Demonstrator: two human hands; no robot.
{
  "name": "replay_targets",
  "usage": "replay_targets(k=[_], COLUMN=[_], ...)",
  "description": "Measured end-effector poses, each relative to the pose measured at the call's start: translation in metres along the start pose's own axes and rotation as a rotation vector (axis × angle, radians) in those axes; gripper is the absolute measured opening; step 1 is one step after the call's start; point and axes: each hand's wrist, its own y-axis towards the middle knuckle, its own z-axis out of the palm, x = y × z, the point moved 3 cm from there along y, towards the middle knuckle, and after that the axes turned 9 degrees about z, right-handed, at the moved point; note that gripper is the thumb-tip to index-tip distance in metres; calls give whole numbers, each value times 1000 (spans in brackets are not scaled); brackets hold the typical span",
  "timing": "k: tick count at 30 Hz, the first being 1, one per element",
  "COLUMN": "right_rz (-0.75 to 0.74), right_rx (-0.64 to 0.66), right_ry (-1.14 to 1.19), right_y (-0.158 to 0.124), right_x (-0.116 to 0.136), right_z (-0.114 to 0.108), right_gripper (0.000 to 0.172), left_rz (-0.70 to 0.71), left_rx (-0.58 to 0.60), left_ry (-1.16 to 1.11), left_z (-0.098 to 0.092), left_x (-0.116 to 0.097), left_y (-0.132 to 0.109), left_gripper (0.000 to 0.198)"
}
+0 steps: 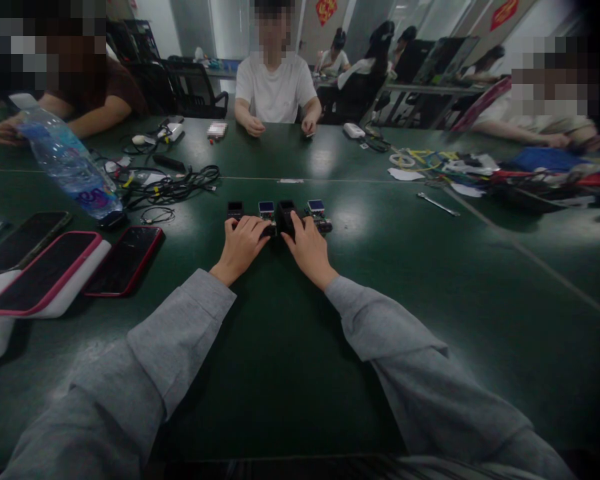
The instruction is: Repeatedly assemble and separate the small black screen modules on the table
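Near the middle of the dark green table, several small electronic modules stand side by side. My left hand [243, 243] curls over the near ends of a small black device [235, 209] and a small circuit board with a screen [267, 209]. Its fingers are closed together, and they hide what lies under them. My right hand [309, 248] grips an upright black case [285, 212], thumb on the near side and index finger on top. Just beyond this hand sits a second circuit board with a lit-looking screen [317, 207].
Phones [125, 261], a leaning water bottle [73, 160] and tangled black cables [180, 183] lie on the left. A wrench [437, 204] and a heap of coloured wires [520, 170] are on the right. A person in a white T-shirt [277, 87] sits opposite; others sit at both sides.
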Motion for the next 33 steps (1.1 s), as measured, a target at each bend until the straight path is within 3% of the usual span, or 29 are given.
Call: replay_targets(k=[26,30,33], right_rz=[-22,-6,32], right_rx=[-83,-194,-276], right_ry=[-18,-2,39], right_y=[-1,-1,5], right_x=[1,0,-15], right_z=[-4,-17,-23], right_gripper=[53,48,43], left_rz=[-16,-77,-230], left_rx=[-19,-122,-296], left_ry=[-11,-90,-162], left_z=[-1,-6,-8], left_x=[2,6,30], left_y=[-2,-1,-5], left_gripper=[31,31,33])
